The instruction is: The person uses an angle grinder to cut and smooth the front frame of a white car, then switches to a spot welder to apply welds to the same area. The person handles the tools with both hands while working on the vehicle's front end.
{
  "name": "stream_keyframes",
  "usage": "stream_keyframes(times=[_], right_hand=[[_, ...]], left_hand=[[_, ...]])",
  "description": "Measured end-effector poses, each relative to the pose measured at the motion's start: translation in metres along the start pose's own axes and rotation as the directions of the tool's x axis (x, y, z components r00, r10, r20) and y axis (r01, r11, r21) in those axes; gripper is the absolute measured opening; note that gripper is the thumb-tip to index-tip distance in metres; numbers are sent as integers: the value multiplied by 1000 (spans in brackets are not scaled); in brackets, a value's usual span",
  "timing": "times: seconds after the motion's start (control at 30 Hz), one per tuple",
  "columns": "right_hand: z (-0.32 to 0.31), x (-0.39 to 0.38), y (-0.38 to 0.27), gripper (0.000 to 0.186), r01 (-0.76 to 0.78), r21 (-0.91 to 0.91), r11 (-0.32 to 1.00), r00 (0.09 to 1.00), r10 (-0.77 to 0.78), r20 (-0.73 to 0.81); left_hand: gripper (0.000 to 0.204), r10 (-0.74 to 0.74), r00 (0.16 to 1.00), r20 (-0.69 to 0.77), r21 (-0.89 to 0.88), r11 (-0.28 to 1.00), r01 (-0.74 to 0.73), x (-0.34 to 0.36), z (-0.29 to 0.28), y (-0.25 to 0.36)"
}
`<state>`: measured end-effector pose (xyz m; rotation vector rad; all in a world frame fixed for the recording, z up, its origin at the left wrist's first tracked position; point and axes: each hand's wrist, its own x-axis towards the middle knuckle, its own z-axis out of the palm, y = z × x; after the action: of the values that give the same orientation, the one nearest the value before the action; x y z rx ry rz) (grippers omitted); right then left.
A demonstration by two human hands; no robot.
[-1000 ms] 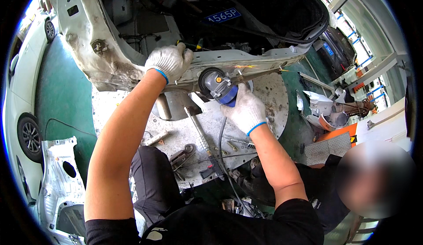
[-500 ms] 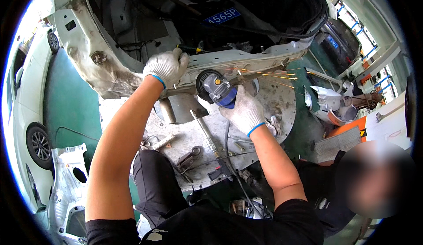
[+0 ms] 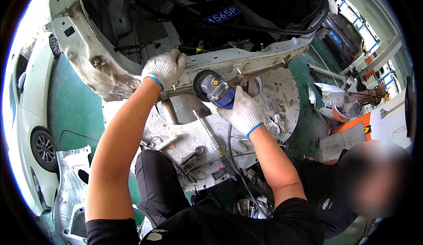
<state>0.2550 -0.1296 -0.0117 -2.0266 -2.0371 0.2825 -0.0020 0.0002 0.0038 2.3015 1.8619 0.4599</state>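
My right hand (image 3: 243,113), in a white knit glove with a blue cuff, grips an angle grinder (image 3: 221,94) with a blue and grey body. Its dark round guard (image 3: 199,85) is against or very close to the lower edge of a stripped car's rear panel (image 3: 251,59); the contact is hidden. To the left, my gloved left hand (image 3: 164,70) is closed over the top edge of that panel. Beside its fingertips, a dark-and-yellow handled tool (image 3: 188,49) lies on the trunk sill. A cord (image 3: 229,143) hangs down from the grinder.
Beneath the panel, a pale metal platform (image 3: 282,99) carries a long rod-like tool (image 3: 207,132), a clamp (image 3: 192,157) and bolts. At lower right a person in black (image 3: 326,196) is close to my right arm. A white car (image 3: 31,82) stands left; scrap panels (image 3: 330,97) lie right.
Orange sparks flew rightward from the grinder half a second ago; now none show. The grinder and right hand have shifted slightly left. My left hand keeps its hold on the panel.
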Motion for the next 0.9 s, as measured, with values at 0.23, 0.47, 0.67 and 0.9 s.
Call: stream_keyframes(times=[0.23,0.47,0.67,0.9], right_hand=[[-2,0,-5,66,15,12,1000,999,-15,32],[2,-1,-7,70,25,61,998,998,-28,59],[5,-3,-12,71,44,77,996,997,-49,56],[17,-1,-10,65,75,95,993,997,-77,17]], left_hand=[[50,-14,1000,-2,-9,1000,14,-1,0,4],[50,12,999,-36,-9,1000,-12,1,6,-4],[50,4,1000,-4,7,1000,-4,0,2,-1],[54,23,999,-40,20,1000,-22,1,5,-1]])
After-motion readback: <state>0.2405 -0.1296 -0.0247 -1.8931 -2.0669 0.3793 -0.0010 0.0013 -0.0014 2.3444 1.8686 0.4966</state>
